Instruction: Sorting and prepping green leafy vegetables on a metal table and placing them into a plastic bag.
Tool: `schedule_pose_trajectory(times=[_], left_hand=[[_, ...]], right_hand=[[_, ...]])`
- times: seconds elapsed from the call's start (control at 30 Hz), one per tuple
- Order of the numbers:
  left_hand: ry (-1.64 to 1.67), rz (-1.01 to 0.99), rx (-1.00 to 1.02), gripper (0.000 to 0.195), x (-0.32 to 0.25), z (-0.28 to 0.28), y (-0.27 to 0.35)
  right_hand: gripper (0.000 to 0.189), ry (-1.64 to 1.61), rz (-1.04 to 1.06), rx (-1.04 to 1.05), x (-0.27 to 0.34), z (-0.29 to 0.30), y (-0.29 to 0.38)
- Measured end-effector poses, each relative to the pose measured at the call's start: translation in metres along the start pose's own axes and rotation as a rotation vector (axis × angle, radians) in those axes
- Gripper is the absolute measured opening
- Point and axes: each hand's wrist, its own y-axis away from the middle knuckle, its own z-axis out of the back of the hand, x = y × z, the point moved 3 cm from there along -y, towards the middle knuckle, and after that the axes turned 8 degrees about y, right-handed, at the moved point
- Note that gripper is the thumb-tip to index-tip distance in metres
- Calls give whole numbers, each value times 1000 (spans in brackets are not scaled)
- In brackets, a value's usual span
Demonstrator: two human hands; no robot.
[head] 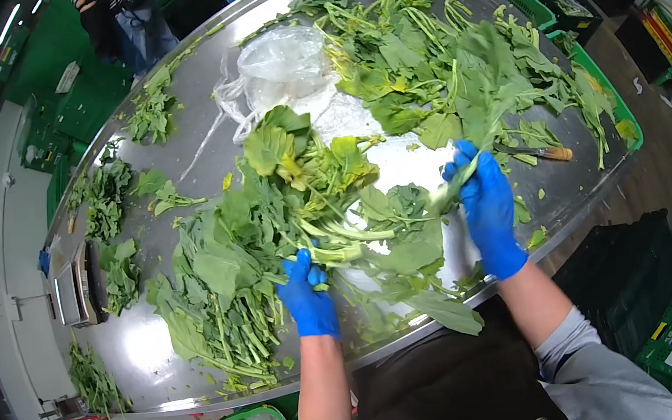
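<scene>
My left hand [308,293], in a blue glove, is closed around a leafy green stalk at the edge of a large heap of leafy greens [223,247]. Thick pale stem ends lie just above its fingers. My right hand [486,206], also gloved in blue, grips the stem of a leafy stalk [485,114] whose leaves point up and away. Between the hands lie loose leaves [409,257], some over the table's near edge. A knife with a wooden handle [554,153] rests right of my right hand. Yellowing leaves [354,157] top the heap.
More greens [405,60] cover the far right of the metal table [159,383]. Clear plastic bags [286,59] lie near its middle. Small bunches [106,193] and a scale [75,287] are at the left. Green crates [624,111] stand against the right edge. A person [132,24] stands beyond the table.
</scene>
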Motion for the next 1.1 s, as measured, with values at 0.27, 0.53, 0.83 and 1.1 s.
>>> schedule_pose_trajectory(times=[0.27,0.53,0.83,1.1], left_hand=[[-181,-42,39,41,20,-36,47],[-177,-141,23,30,23,-70,68],[40,31,278,29,-7,-45,53],[-17,160,239,27,4,-41,60]], right_hand=[[38,894,-166,743,-27,-55,33],[34,302,-165,213,-68,-58,19],[56,1174,-51,370,5,-28,-16],[35,1214,981,539,73,-89,17]])
